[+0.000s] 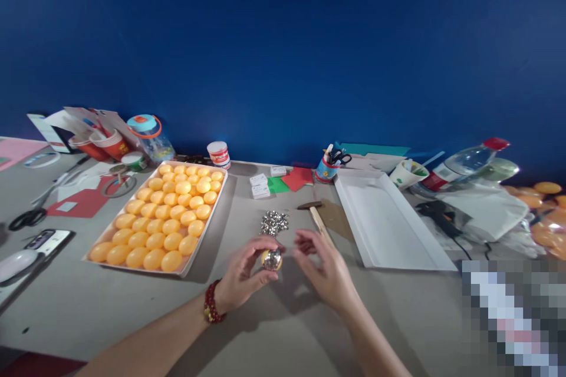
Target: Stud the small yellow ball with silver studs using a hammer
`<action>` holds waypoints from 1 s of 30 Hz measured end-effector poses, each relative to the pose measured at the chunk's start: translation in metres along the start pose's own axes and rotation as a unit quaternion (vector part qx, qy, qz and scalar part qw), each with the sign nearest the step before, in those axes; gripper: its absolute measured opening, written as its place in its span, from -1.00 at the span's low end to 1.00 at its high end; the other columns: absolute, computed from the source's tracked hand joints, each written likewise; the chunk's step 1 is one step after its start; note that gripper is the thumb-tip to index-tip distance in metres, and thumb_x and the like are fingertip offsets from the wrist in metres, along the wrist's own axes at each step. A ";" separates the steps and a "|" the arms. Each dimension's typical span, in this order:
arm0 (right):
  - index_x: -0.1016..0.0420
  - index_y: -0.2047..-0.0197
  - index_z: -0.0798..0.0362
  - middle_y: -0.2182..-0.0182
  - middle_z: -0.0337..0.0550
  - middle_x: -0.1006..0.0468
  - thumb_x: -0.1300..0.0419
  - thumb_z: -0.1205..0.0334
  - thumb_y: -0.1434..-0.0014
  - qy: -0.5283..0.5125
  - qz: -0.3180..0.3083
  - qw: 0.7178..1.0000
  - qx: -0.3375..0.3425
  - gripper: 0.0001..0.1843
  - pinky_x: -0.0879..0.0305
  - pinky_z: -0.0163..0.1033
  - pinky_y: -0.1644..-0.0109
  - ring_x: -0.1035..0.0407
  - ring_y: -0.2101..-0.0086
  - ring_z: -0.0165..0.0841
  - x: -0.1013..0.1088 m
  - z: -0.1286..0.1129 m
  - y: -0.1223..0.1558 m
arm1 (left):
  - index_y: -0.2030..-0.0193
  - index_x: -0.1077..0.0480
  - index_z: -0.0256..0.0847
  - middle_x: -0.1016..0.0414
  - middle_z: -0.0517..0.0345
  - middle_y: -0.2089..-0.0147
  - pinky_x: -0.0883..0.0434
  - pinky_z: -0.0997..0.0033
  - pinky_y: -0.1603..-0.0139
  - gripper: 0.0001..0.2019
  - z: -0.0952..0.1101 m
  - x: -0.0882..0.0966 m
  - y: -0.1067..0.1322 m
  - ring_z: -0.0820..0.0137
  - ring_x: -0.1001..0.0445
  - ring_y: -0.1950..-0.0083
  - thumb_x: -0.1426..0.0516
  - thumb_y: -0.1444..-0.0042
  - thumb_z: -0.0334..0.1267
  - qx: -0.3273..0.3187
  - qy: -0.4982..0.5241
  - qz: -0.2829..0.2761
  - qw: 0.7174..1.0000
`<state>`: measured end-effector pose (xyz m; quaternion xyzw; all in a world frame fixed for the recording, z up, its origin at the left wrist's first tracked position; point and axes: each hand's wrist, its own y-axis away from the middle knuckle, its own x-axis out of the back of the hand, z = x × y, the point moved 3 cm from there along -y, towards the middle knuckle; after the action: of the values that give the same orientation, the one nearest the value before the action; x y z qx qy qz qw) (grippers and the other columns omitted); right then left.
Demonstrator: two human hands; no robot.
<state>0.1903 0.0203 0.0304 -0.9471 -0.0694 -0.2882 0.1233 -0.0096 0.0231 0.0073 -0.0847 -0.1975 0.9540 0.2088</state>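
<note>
Between the thumb and fingers of my left hand (250, 268) is an orange table tennis ball (271, 260), its visible side mostly covered with shiny silver pieces that look like thumbtack heads. My right hand (321, 265) is just to the right of the ball, apart from it, with fingers loosely curled and thumb separate; I see nothing in it. Beyond the hands lies a small pile of silver thumbtacks (275, 222). A hammer (319, 221) with a wooden handle rests behind my right hand, which hides the handle's near end.
A shallow box of orange balls (154, 227) stands left, a white tray (389, 224) right. Small white boxes (260, 188), red paper (298, 178) and a pen cup (327, 169) sit farther back. A glue gun (440, 218) and bottle (464, 165) lie right, scissors (27, 219) far left.
</note>
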 end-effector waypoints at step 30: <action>-0.36 0.02 0.04 0.12 -0.09 -0.50 -0.31 0.14 -0.16 -0.285 -0.032 0.957 -0.043 -0.64 -0.46 -0.21 0.08 -0.47 0.18 -0.32 -0.033 -0.015 0.013 | -0.24 -0.28 -0.10 -0.31 -0.12 -0.24 -0.30 -0.03 -0.25 -0.55 0.002 0.002 0.003 0.09 -0.30 -0.25 -0.17 -0.20 -0.26 -0.037 -0.224 -0.047 0.973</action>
<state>0.1575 0.0018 0.0214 -0.9917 -0.1189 -0.0132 0.0480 -0.0133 0.0209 0.0080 0.1329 -0.2779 0.9300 0.2006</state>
